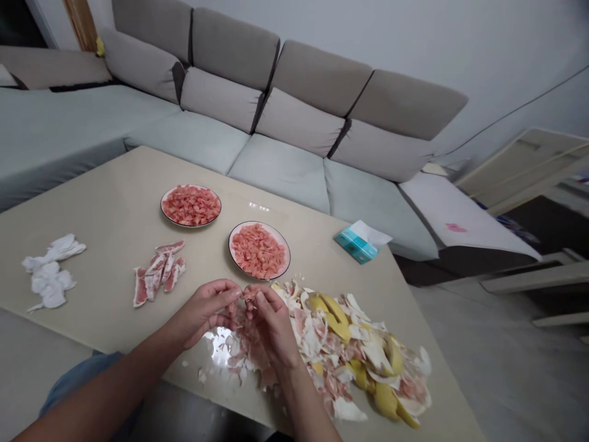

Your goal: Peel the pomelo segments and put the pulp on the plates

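Note:
Above the near edge of the table, my left hand (212, 310) and my right hand (275, 322) meet with bent fingers. Between them they pinch a torn piece of red pomelo flesh (249, 296), part of it hanging at each hand's fingertips. Just beyond, a dark-rimmed plate (282, 236) bears a pile of loose pink pomelo pulp (257, 250). A second plate (191, 225) farther left is heaped with redder pulp (193, 205). Several unpeeled pomelo segments (159, 270) lie left of my hands. Membrane scraps (242, 350) lie under my hands.
Yellow and white pomelo peels (338, 316) spread over the table's right side. A blue tissue pack (356, 244) lies near the right edge. Crumpled white tissues (51, 273) are at the far left. A grey sofa (285, 169) runs behind the cream table (115, 202).

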The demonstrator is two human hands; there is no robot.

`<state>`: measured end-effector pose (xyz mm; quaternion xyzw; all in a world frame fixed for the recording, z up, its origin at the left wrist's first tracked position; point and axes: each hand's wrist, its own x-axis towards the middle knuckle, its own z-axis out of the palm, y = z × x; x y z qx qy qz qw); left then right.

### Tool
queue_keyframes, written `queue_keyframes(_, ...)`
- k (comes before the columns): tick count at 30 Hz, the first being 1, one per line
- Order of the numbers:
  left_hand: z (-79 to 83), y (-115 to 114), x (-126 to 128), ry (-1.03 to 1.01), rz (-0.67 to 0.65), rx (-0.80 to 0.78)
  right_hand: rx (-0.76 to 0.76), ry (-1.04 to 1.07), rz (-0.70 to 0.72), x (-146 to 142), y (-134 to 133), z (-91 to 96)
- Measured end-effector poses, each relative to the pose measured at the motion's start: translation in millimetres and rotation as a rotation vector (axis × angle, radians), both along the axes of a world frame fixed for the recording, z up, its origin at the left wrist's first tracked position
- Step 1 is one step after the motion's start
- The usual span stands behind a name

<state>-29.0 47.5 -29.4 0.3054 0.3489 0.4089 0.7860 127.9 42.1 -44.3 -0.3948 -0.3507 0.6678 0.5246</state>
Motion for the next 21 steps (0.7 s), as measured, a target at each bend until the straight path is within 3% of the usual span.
queue_keyframes(10,3.3,0,1,0.263,0.011,0.087,0.072,-0.233,0.025,6,2,1.5)
queue_keyframes(21,-6.4,2,4,0.608,0.219,0.489,-0.01,-0.259,0.074,-3,-3,9.8)
